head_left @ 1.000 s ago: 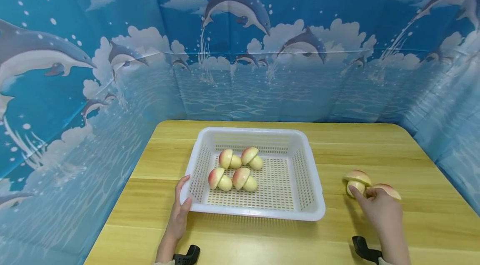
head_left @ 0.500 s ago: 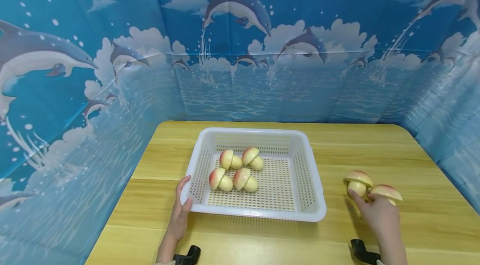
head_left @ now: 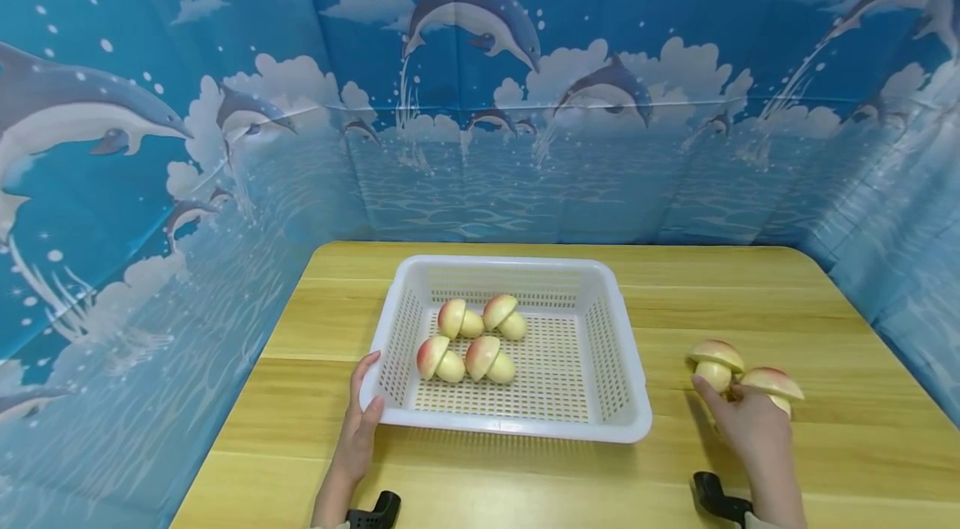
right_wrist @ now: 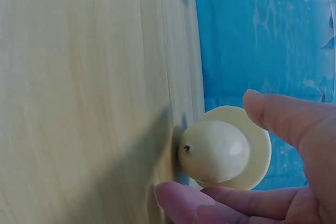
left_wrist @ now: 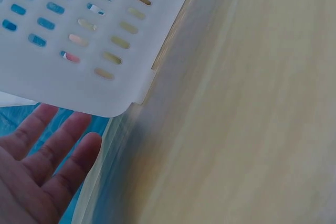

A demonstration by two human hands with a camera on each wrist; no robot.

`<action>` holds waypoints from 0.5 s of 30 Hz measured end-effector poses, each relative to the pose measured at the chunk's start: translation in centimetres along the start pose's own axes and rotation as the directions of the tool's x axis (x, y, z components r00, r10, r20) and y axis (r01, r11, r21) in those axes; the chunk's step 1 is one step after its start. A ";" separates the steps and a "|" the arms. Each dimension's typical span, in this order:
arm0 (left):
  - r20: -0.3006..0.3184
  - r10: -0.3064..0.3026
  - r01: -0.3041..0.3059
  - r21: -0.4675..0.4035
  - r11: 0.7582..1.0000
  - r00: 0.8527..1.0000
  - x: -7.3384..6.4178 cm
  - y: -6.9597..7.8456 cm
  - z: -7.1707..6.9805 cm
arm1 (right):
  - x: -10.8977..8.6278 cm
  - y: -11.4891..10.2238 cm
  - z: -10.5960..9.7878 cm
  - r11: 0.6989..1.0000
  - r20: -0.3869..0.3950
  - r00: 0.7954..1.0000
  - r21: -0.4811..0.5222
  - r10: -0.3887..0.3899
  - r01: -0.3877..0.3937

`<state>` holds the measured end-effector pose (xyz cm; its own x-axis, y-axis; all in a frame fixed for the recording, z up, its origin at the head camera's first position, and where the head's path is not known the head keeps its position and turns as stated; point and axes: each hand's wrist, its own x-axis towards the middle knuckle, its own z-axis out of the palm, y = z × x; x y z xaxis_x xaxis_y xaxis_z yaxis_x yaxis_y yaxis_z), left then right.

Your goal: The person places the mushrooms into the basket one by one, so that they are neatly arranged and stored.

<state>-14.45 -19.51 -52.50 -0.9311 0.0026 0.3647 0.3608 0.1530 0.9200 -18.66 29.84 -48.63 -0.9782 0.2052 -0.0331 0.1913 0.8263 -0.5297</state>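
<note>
A white perforated basket (head_left: 506, 427) stands mid-table. In it lie several pale yellow mushroom-shaped pieces with pink-tinged caps, one being the front-left mushroom (head_left: 432, 356). My left hand (head_left: 356, 433) rests at the basket's front left corner, its fingers extended in the left wrist view. On the right, my right hand (head_left: 759, 429) is at two similar pieces, a left mushroom (head_left: 717, 356) and a right mushroom (head_left: 772, 381). In the right wrist view a mushroom (right_wrist: 214, 150) lies between thumb and fingers, with a gap beside the thumb. My right hand partly hides both pieces.
The wooden table (head_left: 667, 479) has rounded far corners. A blue dolphin-print curtain (head_left: 450, 179) closes off the back and both sides. Black wrist mounts show at each arm, one of them the right mount (head_left: 720, 497).
My right hand has shifted slightly left and toward me, uncovering more of the right mushroom. My left hand, the basket and its contents stay in place.
</note>
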 end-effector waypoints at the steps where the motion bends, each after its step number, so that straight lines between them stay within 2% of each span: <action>1: -0.001 -0.002 0.002 0.001 1.000 1.000 0.0 0.0 0.0 | 0.0 0.0 0.0 1.000 0.003 1.000 -0.002 0.007 -0.007; 15: -0.002 -0.006 0.006 0.001 1.000 1.000 0.0 0.0 0.0 | 0.2 -0.2 0.3 0.999 -0.029 1.000 0.030 0.011 -0.010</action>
<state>-14.48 -19.49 -52.49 -0.9330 -0.0002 0.3598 0.3555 0.1536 0.9220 -18.92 29.58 -48.84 -0.9733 0.2293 -0.0144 0.1985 0.8080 -0.5548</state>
